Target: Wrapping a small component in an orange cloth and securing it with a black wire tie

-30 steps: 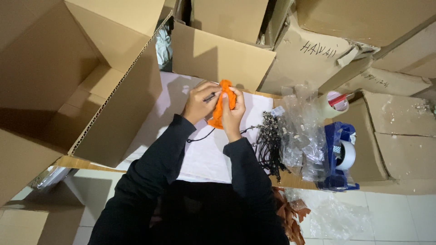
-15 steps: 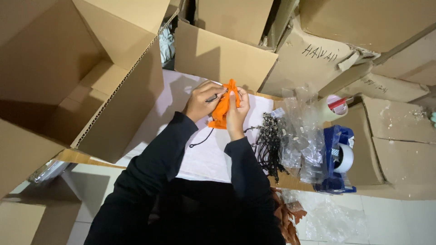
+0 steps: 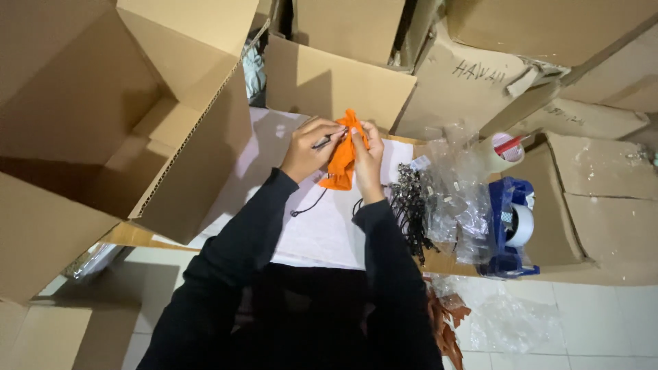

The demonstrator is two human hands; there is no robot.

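Observation:
Both my hands hold a small orange cloth pouch above a white sheet on the work surface. My left hand pinches its top and also grips a thin dark tool between its fingers. My right hand grips the pouch's right edge. A black cord hangs from the pouch onto the sheet. Both arms wear black sleeves.
A heap of black cords and clear plastic bags lies right of my hands. A blue tape dispenser and a tape roll sit further right. Open cardboard boxes surround the surface. White tiled floor lies below.
The hands and orange pouch shifted slightly; the fingers have worked along the pouch's top edge. Nothing else moved.

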